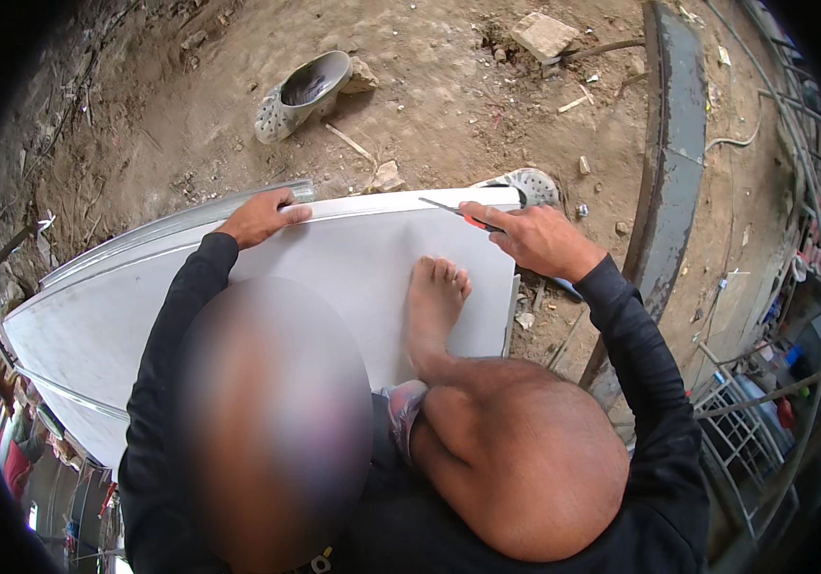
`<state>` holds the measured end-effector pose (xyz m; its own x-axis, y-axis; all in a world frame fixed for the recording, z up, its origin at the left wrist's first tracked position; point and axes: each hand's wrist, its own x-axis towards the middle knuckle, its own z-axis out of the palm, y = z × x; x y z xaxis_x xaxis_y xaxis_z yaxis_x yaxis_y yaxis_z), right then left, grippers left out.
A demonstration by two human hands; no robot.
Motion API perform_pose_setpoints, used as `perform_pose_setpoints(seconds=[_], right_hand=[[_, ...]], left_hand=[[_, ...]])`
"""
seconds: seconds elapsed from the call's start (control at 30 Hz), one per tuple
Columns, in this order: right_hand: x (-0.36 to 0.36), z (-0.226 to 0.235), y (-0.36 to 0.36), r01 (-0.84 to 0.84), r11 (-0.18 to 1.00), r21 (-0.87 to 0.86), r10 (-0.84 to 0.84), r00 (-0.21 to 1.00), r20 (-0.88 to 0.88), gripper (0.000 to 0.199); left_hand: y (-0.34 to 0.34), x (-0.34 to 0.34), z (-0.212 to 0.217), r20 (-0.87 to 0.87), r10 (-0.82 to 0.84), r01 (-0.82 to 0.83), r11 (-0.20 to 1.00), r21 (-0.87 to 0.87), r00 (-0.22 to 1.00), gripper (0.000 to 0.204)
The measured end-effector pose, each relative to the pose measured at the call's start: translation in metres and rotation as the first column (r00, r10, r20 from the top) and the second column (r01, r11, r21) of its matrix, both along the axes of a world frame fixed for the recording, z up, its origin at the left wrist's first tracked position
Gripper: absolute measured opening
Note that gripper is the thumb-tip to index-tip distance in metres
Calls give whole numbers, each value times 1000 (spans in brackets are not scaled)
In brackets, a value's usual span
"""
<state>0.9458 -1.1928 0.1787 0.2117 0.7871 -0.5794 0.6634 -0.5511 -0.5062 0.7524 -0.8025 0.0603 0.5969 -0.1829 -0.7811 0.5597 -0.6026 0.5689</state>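
Observation:
A large white panel (pixel 353 253) lies under me, with my bare foot (pixel 434 311) resting on it. My left hand (pixel 262 218) is closed over the panel's far edge, beside a grey metal channel (pixel 157 230), its thumb lying on the white face. Near the far right corner, my right hand (pixel 546 241) grips a knife (pixel 482 222) with a red and black handle. Its thin blade points left, over the white strip (pixel 382 203) along the far edge. Whether the blade touches the strip I cannot tell.
One grey clog (pixel 303 96) lies on the dirt ground beyond the panel; another clog (pixel 530 184) sits partly behind its far right corner. A long rusty metal beam (pixel 668 153) runs along the right. A stone block (pixel 544 36) lies at the far side. Metal frames (pixel 740 435) stand at right.

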Motion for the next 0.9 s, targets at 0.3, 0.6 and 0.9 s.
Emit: perform_pose_setpoints(seconds=[0.3,0.6,0.9], right_hand=[[24,-41,44,-199,974,105,207,976,-70,47],[40,-40,68,-318,946,68,323,942,-90,50],[24,-39,86,-427,904,-18,428,903,49,53]], left_hand=[[-6,7,-12,-28,1,0,999,41,1000,65],[-32,-1,-24,138,40,-100,883,458,990,63],[-38,-3,-20,214,56,-166,824,541,975,53]])
